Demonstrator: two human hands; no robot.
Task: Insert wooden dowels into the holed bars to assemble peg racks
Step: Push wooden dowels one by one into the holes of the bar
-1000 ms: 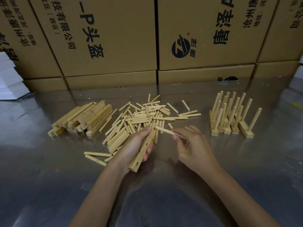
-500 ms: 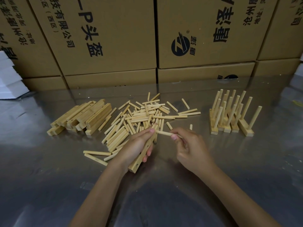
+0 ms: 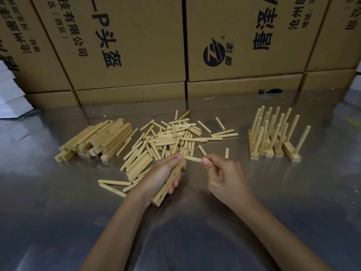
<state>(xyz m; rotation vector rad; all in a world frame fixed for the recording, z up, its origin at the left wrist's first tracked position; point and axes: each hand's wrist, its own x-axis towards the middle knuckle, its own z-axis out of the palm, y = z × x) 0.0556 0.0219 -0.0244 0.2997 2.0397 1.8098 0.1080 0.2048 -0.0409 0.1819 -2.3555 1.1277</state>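
Note:
My left hand (image 3: 159,178) grips a holed wooden bar (image 3: 172,178), tilted with its far end up; two empty holes show on its lower half. My right hand (image 3: 224,176) pinches a short dowel (image 3: 193,159) between thumb and fingers. The dowel's left tip touches the bar's upper end, beside my left thumb. A loose heap of dowels (image 3: 172,137) lies just beyond both hands. A stack of bare holed bars (image 3: 97,139) lies at the left. Several finished peg racks (image 3: 273,137) stand at the right, pegs up.
The work surface is a shiny metal table (image 3: 195,231). Large cardboard boxes (image 3: 127,45) form a wall along its far edge. White foam blocks (image 3: 9,94) sit at the far left. A few stray dowels (image 3: 113,185) lie left of my left wrist.
My right hand has moved the dowel leftward; its tip now meets the upper end of the bar. My left hand has kept the bar nearly still.

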